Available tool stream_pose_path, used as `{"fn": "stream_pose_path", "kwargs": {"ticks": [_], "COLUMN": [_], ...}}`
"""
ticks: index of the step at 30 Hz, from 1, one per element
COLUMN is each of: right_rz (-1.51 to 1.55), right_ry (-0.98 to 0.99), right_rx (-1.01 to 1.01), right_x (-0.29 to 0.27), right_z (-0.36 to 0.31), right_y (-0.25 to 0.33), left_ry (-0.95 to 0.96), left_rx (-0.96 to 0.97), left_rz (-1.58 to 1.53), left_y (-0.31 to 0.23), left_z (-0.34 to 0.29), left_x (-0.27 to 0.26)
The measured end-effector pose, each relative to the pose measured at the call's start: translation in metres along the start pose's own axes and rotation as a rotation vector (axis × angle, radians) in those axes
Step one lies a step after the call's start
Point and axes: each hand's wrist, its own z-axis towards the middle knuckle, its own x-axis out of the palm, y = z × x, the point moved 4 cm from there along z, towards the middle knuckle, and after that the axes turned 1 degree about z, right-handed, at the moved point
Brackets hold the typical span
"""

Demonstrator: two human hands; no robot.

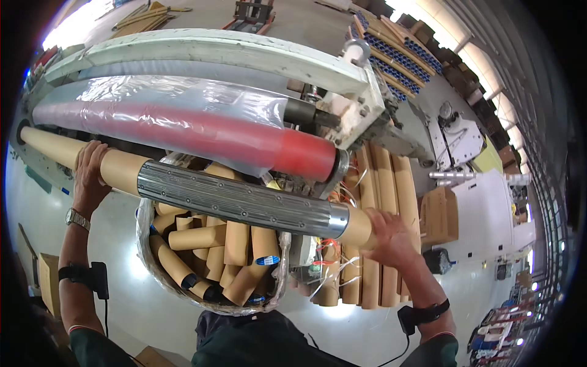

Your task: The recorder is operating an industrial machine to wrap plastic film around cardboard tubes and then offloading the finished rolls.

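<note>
A long bar lies crosswise in front of me: a grey, ribbed metal shaft [238,197] with a brown cardboard tube [125,171] at its left and a shorter cardboard tube [358,227] at its right end. My left hand [92,166] is closed over the left tube, its thumb partly hidden. My right hand [391,240] wraps round the right tube's outer end. Just beyond the shaft sits a red roller [226,140], partly covered by clear plastic film [183,92]. Below the shaft stands a plastic-lined bin [145,235] full of short cardboard tubes [199,237].
A pale machine beam [208,46] runs behind the roller to a side frame [373,92]. Long cardboard tubes [385,257] lie at the right beside loose wires [327,251]. Farther off are a cardboard box [439,215], a white machine [477,214] and stacked tubes [397,61].
</note>
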Motion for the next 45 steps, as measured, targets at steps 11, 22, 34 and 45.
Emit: {"fn": "stream_pose_path", "kwargs": {"ticks": [11, 22, 34, 45], "right_rz": [-0.11, -0.087, -0.032, 0.123], "right_ry": [-0.214, -0.267, -0.229, -0.005], "right_rx": [-0.316, -0.203, -0.257, -0.353], "right_x": [0.009, 0.013, 0.032, 0.031], "right_z": [0.141, 0.199, 0.389, 0.553], "right_y": [0.229, 0.382, 0.687, 0.938], "left_ry": [0.012, 0.006, 0.263, -0.223], "left_rx": [-0.06, -0.185, -1.244, -1.31], "left_rz": [-0.137, -0.775, -0.625, -0.395], "left_y": [0.013, 0.093, 0.342, 0.77], "left_z": [-0.003, -0.141, -0.497, -0.444], "left_x": [-0.002, -0.058, -0.096, -0.055]}}
